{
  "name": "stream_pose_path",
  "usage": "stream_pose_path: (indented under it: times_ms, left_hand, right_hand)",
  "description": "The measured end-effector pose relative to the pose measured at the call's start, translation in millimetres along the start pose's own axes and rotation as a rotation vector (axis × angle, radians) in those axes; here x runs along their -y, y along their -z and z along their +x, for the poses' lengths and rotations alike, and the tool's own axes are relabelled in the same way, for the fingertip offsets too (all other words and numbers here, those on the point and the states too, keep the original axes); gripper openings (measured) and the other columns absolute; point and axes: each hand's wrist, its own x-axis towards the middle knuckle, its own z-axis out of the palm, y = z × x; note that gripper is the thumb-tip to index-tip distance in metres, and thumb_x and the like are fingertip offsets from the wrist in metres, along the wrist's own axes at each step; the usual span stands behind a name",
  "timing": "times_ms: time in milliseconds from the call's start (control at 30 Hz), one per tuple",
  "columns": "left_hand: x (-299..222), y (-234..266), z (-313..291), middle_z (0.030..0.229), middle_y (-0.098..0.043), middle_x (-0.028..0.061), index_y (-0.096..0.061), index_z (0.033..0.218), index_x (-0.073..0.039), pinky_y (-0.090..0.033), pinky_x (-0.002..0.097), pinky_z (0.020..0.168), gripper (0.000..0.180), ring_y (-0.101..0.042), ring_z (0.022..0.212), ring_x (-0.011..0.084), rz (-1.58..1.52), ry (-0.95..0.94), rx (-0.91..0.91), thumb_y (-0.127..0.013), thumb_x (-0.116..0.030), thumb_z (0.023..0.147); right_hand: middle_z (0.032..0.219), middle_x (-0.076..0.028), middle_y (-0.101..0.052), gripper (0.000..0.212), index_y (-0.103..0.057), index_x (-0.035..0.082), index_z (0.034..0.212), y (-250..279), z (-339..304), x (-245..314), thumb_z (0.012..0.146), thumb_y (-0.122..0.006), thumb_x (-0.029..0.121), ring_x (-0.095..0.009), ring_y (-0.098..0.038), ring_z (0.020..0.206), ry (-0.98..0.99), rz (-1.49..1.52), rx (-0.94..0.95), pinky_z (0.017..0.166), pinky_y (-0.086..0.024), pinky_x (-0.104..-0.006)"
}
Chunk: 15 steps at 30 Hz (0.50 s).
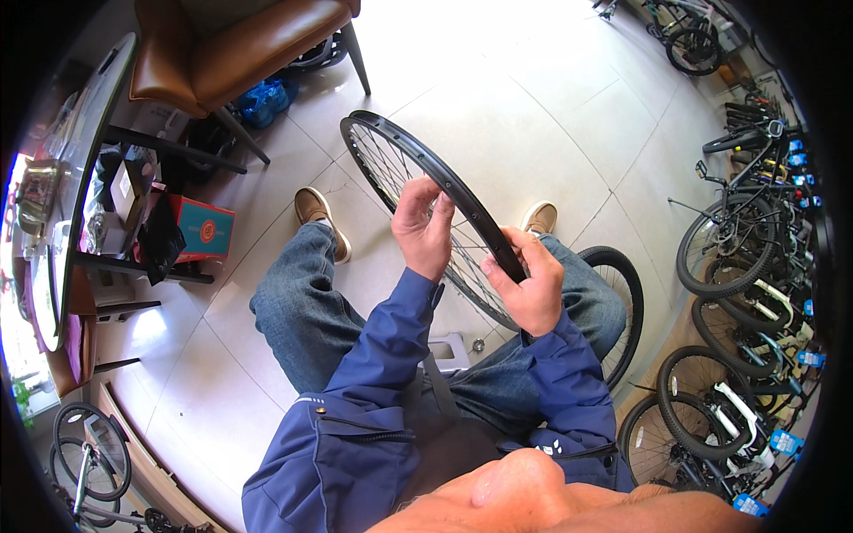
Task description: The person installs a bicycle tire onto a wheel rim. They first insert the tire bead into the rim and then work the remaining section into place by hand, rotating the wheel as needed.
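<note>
A bare bicycle wheel [461,189], black-rimmed, with thin spokes and no tyre on it, stands tilted between my legs. My right hand [531,282] is closed around the near right part of the rim, with the thumb on one side and the fingers on the other. My left hand [424,229] is closed at the rim's inner side, its fingers and thumb bent against the edge near the spokes. Whether a small part sits between its fingertips cannot be made out. Below my hands, my forearms hide part of the wheel's lower side.
A black tyre [629,306] stands beside my right leg. A grey plastic stool [450,350] shows between my legs. Parked bicycles [730,240] line the right side. At left are a glass-topped table [93,169], a red and teal box [206,228] and a brown leather chair [258,53].
</note>
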Motion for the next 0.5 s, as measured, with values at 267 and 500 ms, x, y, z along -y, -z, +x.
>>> stream_pose_path:
  times_ms: [267,500]
  left_hand:
    - [0.3,-3.6,-3.0,0.108,-0.067,0.0036,-0.07,0.121,0.002,-0.054,0.0301,0.094,0.013,-0.066,0.102,0.0131,0.03,0.085,-0.015,-0.073,-0.004,0.109]
    - [-0.2,0.2,-0.9,0.108,-0.066,0.0031,-0.07,0.121,0.001,-0.053,0.0288,0.092,0.012,-0.065,0.1,0.0121,0.061,0.005,0.026,-0.071,-0.004,0.11]
  right_hand:
    - [0.098,-0.009,-0.078,0.044,-0.071,-0.001,0.133,-0.1,0.7,6.6,0.093,-0.088,0.005,-0.015,-0.074,0.086,0.005,-0.02,-0.026,0.081,-0.059,-0.0308]
    - [0.109,-0.013,-0.079,0.045,-0.071,0.001,0.133,1.1,0.5,0.4,0.093,-0.089,0.008,-0.022,-0.08,0.092,0.024,-0.057,0.002,0.082,-0.063,-0.0337]
